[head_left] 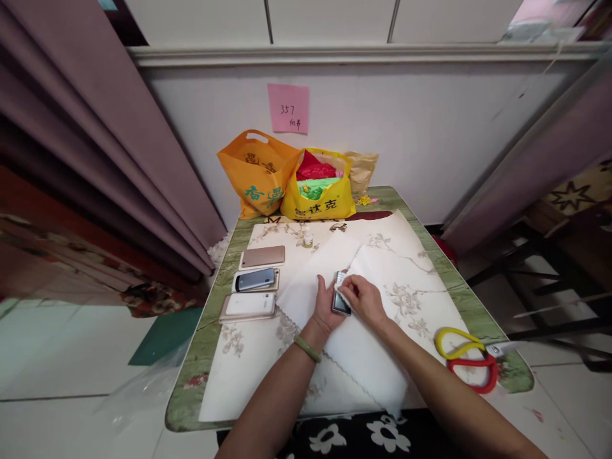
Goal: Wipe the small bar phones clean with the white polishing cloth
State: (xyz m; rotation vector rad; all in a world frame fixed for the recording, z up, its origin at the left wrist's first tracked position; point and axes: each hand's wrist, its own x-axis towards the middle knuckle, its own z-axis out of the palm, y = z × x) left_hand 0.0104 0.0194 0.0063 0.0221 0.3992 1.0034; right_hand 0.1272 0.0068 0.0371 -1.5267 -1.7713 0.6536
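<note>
A small dark mobile phone (342, 306) with a silvery keypad end lies in my left hand (323, 307). That hand's fingers are under the phone, and its thumb sticks up beside it. My right hand (364, 298) is pinched over the phone's face, holding a small white wad (338, 288) against it; whether this is tissue or cloth, I cannot tell. Beneath both hands a white cloth (368, 363) with a scalloped edge spreads over the table. To the left lie a rose-gold phone (264, 256), a dark blue phone (255, 279) and a white phone (249, 304), the latter two on top of other phones.
Orange (268, 169) and yellow bags (315, 207) stand at the table's back, the yellow one stuffed with coloured material. A brown paper bag (362, 169) is beside them. A small bottle (308, 240) stands mid-table. Scissors (471, 358) lie at the right edge, blades outward.
</note>
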